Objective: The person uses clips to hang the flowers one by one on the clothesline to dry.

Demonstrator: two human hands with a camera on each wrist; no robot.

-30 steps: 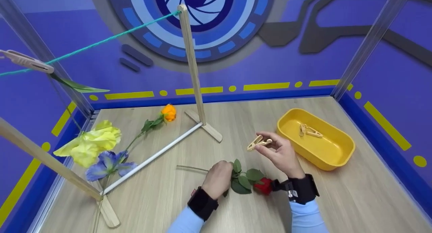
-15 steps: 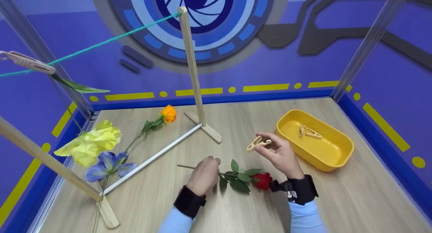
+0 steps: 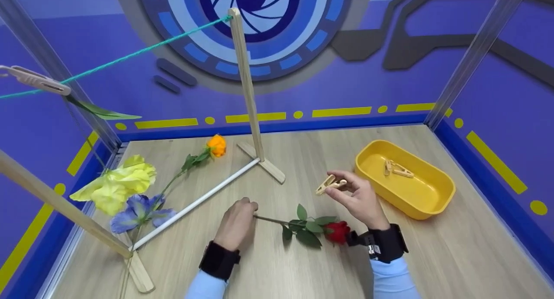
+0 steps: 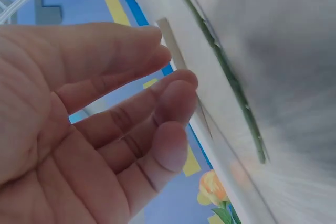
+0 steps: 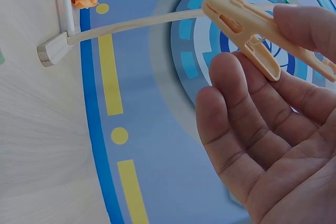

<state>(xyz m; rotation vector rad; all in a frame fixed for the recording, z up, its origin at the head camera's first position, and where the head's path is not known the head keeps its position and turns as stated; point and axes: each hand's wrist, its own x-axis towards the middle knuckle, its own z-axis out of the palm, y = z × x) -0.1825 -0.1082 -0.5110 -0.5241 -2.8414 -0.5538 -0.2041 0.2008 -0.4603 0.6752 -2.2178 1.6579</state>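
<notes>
A red rose [image 3: 336,232] with green leaves lies on the table, its bloom pointing right and its bare stem [image 4: 233,80] running left. My left hand [image 3: 236,223] is at the cut end of that stem. In the left wrist view its fingers are loosely bent with nothing between them, and the stem lies apart from them. Above the table, my right hand [image 3: 360,200] pinches a pale yellow clothespin [image 3: 325,184] between thumb and fingers. The right wrist view shows the clothespin's narrow nose pointing away from the palm.
A yellow tub [image 3: 426,212] with more clothespins [image 3: 402,172] stands at right. Left is a wooden stand [image 3: 246,82] with a green cord [image 3: 143,52]; a clothespin [image 3: 41,80] on it holds a leafy stem. Yellow [image 3: 117,184], purple [image 3: 138,212] and orange [image 3: 216,146] flowers are beneath.
My left hand has slid left along the rose from its leaves to the stem's end, and the rose has turned slightly. My right hand stays in place with the clothespin.
</notes>
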